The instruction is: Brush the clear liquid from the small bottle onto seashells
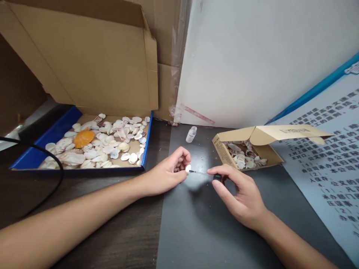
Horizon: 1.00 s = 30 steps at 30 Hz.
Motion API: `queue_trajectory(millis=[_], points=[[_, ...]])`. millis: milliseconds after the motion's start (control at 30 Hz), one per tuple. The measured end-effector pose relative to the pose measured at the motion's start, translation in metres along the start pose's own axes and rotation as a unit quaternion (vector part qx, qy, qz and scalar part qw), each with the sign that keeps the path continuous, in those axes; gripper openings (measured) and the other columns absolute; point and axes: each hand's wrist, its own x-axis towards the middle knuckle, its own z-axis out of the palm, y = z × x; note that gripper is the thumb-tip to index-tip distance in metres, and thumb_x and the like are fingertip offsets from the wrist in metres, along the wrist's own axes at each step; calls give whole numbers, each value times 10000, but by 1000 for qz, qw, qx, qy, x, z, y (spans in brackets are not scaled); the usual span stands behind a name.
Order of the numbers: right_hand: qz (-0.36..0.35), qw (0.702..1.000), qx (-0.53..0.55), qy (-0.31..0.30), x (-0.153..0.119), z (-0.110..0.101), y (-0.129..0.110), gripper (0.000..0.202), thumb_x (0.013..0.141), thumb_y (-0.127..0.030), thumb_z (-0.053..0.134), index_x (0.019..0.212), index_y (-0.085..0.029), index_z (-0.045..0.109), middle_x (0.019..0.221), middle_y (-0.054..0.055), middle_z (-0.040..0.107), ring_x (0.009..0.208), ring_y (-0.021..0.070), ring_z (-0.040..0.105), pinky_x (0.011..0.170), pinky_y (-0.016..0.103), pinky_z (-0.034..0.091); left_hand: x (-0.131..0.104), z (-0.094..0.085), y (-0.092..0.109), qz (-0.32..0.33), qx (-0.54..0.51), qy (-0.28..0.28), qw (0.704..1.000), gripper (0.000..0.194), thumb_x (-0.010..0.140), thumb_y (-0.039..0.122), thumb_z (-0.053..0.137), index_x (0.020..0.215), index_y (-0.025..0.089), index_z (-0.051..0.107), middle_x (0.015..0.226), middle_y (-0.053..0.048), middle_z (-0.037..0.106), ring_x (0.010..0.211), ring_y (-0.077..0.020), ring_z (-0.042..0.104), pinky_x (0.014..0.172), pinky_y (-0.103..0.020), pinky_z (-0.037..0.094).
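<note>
While the left hand (166,173) pinches a small white shell (187,170) between thumb and curled forefinger, its other fingers folded in, the right hand (241,194) grips the black cap (217,178) of a fine applicator brush (199,172) between thumb and fingers. Brush: thin, pale stem, dark tip; the tip meets the shell's edge, or nearly so; contact too small to settle. Shell held above a smooth, dark grey mat (182,228), faintly glossy where light falls, between the two hands.

Beyond them, a little bottle (191,135), clear-walled and cylindrical, stands uncapped on the mat, pale label with print too small to read.

To the left, a shallow cardboard box (147,140), blue outside, brown lid raised. Inside, a loose spread of shells (108,140): mostly white and cream, rounded fans and ovals, some ridged, some pinkish. One broad orange fan (83,138) stands out among them.

To the right, a smaller tan carton (224,151), flap open, holds more shells (245,158), pale and brown-flecked, some coiled.

Dark, wood-grained tabletop (126,235) under the left forearm; a smooth black cable (60,179) curves in front of the blue-sided box.
</note>
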Motion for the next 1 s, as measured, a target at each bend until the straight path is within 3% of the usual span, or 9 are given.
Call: queue_trajectory(millis=[200, 333, 467, 600, 733, 900, 1000], points=[[6, 1000, -6, 12, -1, 1, 1, 140, 942, -191, 586, 1062, -222, 652, 797, 10, 671, 622, 138, 596, 585, 240, 503, 1, 0, -2, 2, -10, -5, 1000, 156, 901, 178, 538, 967, 219, 403, 866, 37, 428, 764, -106, 457, 698, -261, 389], [-4, 1000, 7, -20, -1, 0, 1, 162, 953, -183, 576, 1092, -230, 644, 816, 9, 667, 643, 133, 607, 581, 228, 495, 1, 0, -3, -1, -8, -4, 1000, 171, 875, 130, 519, 970, 216, 406, 866, 40, 435, 765, -104, 469, 705, -265, 394], [9, 1000, -10, 6, -1, 1, 1, 150, 947, -178, 584, 1076, -231, 638, 782, -5, 644, 622, 127, 582, 584, 224, 488, 1, 0, -2, -6, -19, -11, 1000, 162, 878, 149, 521, 963, 214, 400, 860, 41, 449, 745, -102, 475, 687, -266, 396], [6, 1000, 4, -16, -1, 2, 1, 193, 948, -183, 575, 1131, -237, 609, 771, -18, 634, 625, 123, 597, 576, 208, 491, 1, 0, 0, -13, -28, -8, 1000, 175, 865, 138, 528, 952, 213, 395, 843, 47, 449, 729, -98, 495, 692, -267, 410], [35, 999, 2, 19, -2, 2, 3, 179, 936, -197, 595, 1107, -236, 564, 697, -47, 577, 601, 119, 581, 578, 197, 491, 0, 1, 1, -11, -34, -9, 999, 166, 877, 168, 539, 943, 210, 393, 844, 46, 460, 733, -99, 512, 693, -266, 406], [29, 1000, 0, -7, -3, 1, 2, 158, 941, -195, 577, 1091, -243, 559, 715, -44, 601, 606, 116, 593, 569, 193, 485, 1, 1, 0, -8, -36, -5, 999, 186, 858, 108, 522, 958, 208, 401, 856, 40, 467, 767, -106, 531, 715, -273, 406], [39, 999, -16, 15, -2, 0, 2, 148, 934, -201, 587, 1075, -238, 563, 697, -49, 587, 591, 115, 580, 564, 195, 481, 2, 1, -2, -5, -29, -6, 1000, 202, 851, 100, 527, 973, 209, 409, 859, 39, 465, 773, -107, 525, 715, -274, 401]])
